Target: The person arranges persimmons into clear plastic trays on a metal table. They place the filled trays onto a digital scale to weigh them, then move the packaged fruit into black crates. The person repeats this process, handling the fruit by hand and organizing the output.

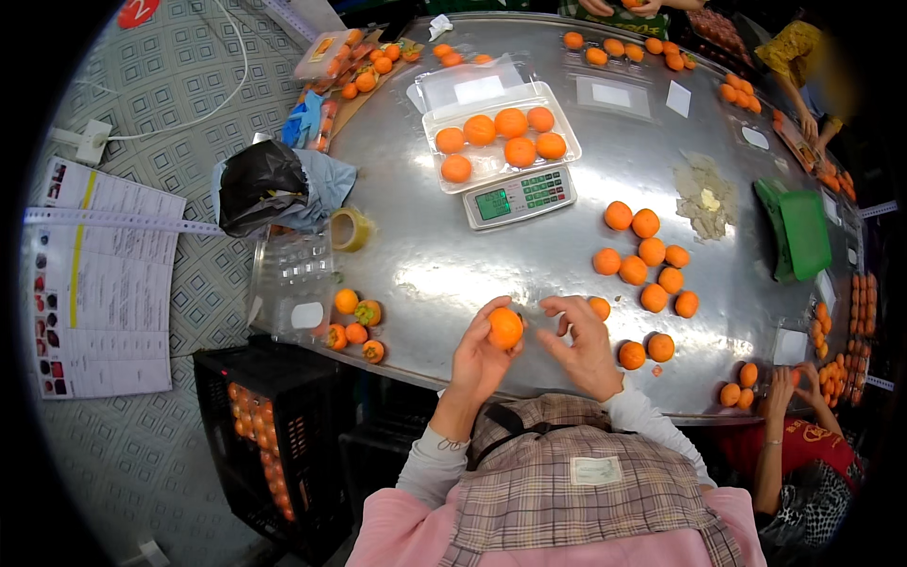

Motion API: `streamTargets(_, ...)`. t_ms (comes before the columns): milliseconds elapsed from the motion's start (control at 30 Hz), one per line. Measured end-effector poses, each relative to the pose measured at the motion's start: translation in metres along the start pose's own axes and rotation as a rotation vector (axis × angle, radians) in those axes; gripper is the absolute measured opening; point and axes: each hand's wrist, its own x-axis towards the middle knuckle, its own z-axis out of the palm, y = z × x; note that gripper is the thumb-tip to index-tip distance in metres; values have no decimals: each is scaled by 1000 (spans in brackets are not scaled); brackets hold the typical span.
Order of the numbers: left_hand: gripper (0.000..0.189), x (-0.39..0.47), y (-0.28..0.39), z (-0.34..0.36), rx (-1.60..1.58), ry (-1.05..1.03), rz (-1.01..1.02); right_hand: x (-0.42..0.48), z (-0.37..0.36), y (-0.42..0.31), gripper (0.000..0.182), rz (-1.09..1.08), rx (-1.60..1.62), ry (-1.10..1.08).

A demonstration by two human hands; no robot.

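Observation:
My left hand [482,351] holds an orange persimmon [505,328] above the near edge of the metal table. Just to its right, my right hand [582,347] is raised with fingers apart and nothing in it. Several loose orange fruits [633,270] lie to the right of my hands. Beyond the hands, a clear plastic tray [489,166] with several orange fruits rests on a digital scale [521,197], its lid folded back. A small group of persimmons [368,312], some with green calyxes, lies at the left edge.
A roll of tape [349,230], a black-lined bag [262,186] and clear empty trays [294,283] stand at the left. A black crate [276,439] of packed fruit is below. A green plastic basket [793,230] lies at right. Co-workers' hands [790,386] are at the right and far edges.

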Motion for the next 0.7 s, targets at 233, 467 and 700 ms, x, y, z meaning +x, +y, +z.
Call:
streamTargets(233,57,-4,1,10,177,27,61,3,18,-22,44,-131,48,18)
streamTargets(467,55,-5,-3,8,216,-17,90,5,22,8,27,41,407,-19)
streamTargets(700,57,-4,-2,5,251,-41,96,11,8,6,22,61,443,-92)
